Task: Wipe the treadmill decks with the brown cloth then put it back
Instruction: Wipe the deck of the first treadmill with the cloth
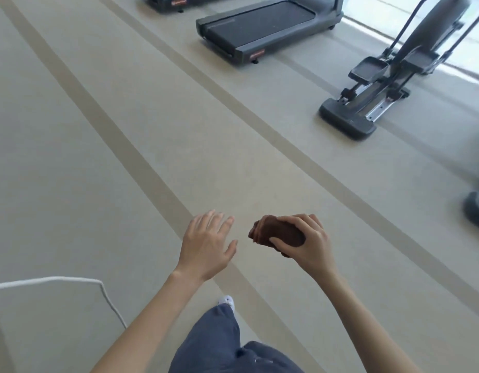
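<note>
The right hand (311, 243) grips the rolled brown cloth (276, 234) above the floor (98, 157), fingers curled round it. The left hand (206, 243) hovers beside it, spread and holding nothing. A treadmill (262, 28) stands well ahead.

You had one view only, worn on your head, and it faced forward and steeply down. Your left hand (206, 246) and right hand (305, 243) sat near the lens, low in the middle. The floor (85, 197) stretched past them, and a treadmill (262, 28) lay well ahead of the hands, at the view's top edge.
</note>
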A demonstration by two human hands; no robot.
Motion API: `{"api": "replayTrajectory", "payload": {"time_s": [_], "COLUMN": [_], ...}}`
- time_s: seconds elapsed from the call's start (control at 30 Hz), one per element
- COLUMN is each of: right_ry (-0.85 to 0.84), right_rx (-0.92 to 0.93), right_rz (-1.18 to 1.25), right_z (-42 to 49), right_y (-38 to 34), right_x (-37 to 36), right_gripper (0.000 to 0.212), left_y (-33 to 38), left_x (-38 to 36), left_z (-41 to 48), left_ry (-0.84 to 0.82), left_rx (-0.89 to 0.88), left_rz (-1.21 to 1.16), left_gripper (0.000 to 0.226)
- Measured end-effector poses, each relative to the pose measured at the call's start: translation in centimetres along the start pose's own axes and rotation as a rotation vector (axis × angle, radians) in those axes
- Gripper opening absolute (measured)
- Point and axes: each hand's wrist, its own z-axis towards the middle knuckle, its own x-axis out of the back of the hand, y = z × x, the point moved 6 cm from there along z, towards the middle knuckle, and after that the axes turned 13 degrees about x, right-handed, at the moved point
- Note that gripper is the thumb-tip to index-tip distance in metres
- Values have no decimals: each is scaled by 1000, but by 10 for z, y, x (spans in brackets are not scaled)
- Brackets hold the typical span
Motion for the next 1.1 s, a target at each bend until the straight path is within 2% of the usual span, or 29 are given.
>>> {"api": "replayTrajectory", "payload": {"time_s": [0.2, 0.5, 0.83, 1.1], "right_ry": [39, -8, -6, -14], "right_rx": [6, -27, 33, 56], "right_rz": [-21, 24, 26, 37], "right_z": [73, 161, 334, 422], "right_y": [43, 141, 275, 346], "right_x": [-1, -15, 30, 40], "right_gripper": [37, 37, 37, 37], "left_y": [11, 31, 107, 145], "left_x": [2, -34, -29, -44], "left_z": [92, 206, 411, 516], "left_ry": [27, -4, 44, 5], "left_rx": [-22, 7, 53, 20], "left_rz": [-1, 27, 7, -16], "left_gripper": [49, 46, 49, 50]}}
